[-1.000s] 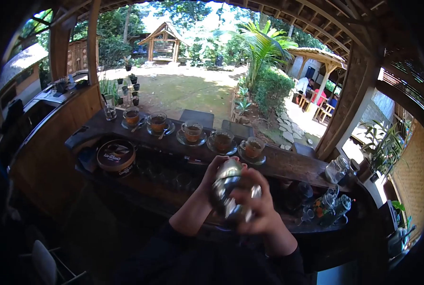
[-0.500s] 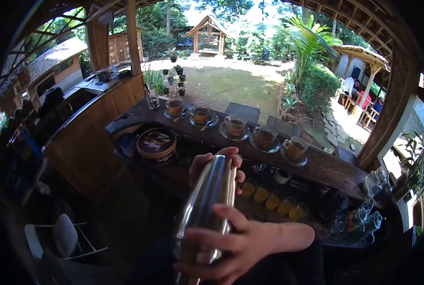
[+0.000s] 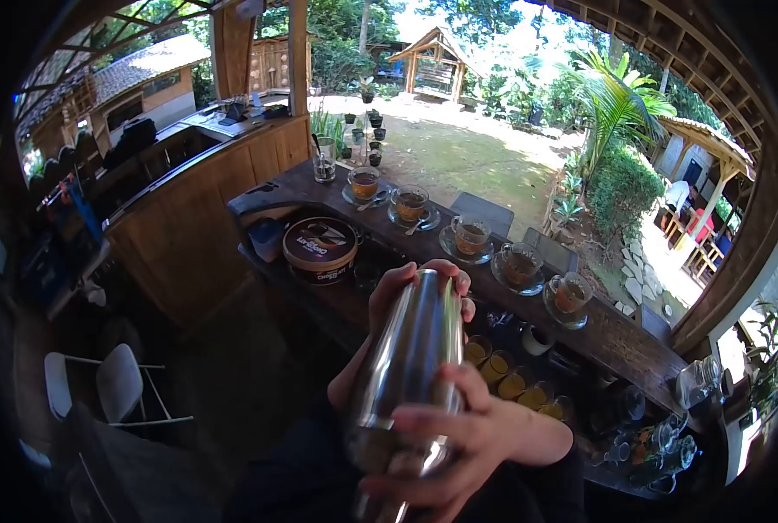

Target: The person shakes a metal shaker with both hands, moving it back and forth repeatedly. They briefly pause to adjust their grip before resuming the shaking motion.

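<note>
Steel shaker (image 3: 411, 366), polished, held mid-air at centre-near, tilted w/ its top end leaning far and slightly right. Left hand (image 3: 398, 292) caps the far end: fingers (image 3: 454, 281) curled over the top rim, pressed close together. Right hand (image 3: 459, 444) wraps the near body from the right, fingers (image 3: 424, 420) laid across the metal side by side, clamped tight. Shaker's near end is covered by the right hand and runs off the bottom frame edge, so the base can't be made out; the lid seam is hidden under the left hand. Beyond, the dark wood counter (image 3: 616, 336) runs left-far to right-near, carrying a row of tea cups (image 3: 471, 235) on saucers. Below its edge sit small yellow-filled glasses (image 3: 513, 382), just right of the shaker, and a round brown tin (image 3: 320, 248) to the left. Open floor near-left, w/ a white chair (image 3: 114, 383). Right side is crowded w/ glassware, too dim to sort.
</note>
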A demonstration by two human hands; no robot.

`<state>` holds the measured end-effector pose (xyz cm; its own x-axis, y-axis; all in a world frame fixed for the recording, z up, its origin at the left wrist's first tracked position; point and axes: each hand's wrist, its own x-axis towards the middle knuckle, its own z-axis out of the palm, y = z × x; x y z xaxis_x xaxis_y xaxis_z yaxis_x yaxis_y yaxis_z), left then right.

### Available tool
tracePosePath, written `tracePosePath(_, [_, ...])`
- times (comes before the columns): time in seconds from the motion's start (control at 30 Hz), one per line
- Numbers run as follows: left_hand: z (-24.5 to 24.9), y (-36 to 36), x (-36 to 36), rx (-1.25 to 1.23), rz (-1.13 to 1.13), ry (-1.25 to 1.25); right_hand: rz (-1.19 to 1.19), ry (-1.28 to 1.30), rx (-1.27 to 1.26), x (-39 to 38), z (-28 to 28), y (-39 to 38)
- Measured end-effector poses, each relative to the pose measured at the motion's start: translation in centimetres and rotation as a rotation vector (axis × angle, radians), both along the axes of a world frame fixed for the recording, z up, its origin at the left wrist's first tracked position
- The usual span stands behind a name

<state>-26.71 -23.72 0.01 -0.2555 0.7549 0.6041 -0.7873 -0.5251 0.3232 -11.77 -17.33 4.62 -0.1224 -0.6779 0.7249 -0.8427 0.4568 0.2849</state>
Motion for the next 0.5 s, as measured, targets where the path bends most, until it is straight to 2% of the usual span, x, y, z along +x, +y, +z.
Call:
tracePosePath(0.07, [-4.0, 1.2, -2.5, -0.237, 0.029, -0.197, -0.014, -0.101, -0.156, -4.1, -0.8, 2.9])
tracePosePath(0.1, [-3.6, 0.7, 0.0, -0.091, 0.015, -0.401, -0.024, -0.155, -0.235, -6.1, -1.6, 4.4])
tracePosePath(0.13, [-11.0, 3.8, -3.5, 0.112, -0.132, -0.350, -0.037, -0.214, -0.316, -7.3, -2.7, 5.2])
tracePosePath(0.2, [-9.2, 4.2, -1.8, -0.242, 0.190, -0.410, -0.151, -0.425, -0.705, -7.8, -4.8, 5.7])
tracePosePath(0.27, [-9.1, 3.8, -1.5, 0.113, -0.055, -0.282, -0.052, -0.269, -0.447, -6.1, -2.6, 4.9])
tracePosePath(0.3, [-7.5, 3.0, -1.7, -0.072, -0.064, -0.307, -0.098, -0.151, -0.237, -4.5, -1.4, 3.8])
tracePosePath(0.33, [-5.1, 1.8, -1.5, -0.264, -0.073, -0.335, 0.130, 0.005, -0.197, -4.2, -1.1, 2.4])
tracePosePath(0.37, [-3.3, 1.1, -0.7, -0.229, 0.014, -0.207, 0.130, 0.063, -0.117, -2.4, -0.2, 1.1])
tracePosePath(0.4, [-1.4, 0.5, 0.2, -0.129, -0.012, -0.126, 0.093, 0.039, -0.144, -0.9, -0.4, 0.1])
tracePosePath(0.47, [-1.4, 0.9, 0.0, -0.095, 0.018, -0.117, 0.153, 0.157, -0.140, -2.0, -0.5, 0.9])
tracePosePath(0.5, [-2.3, 1.4, -0.4, -0.202, 0.038, -0.247, 0.172, 0.104, -0.208, -3.7, -1.0, 1.7])
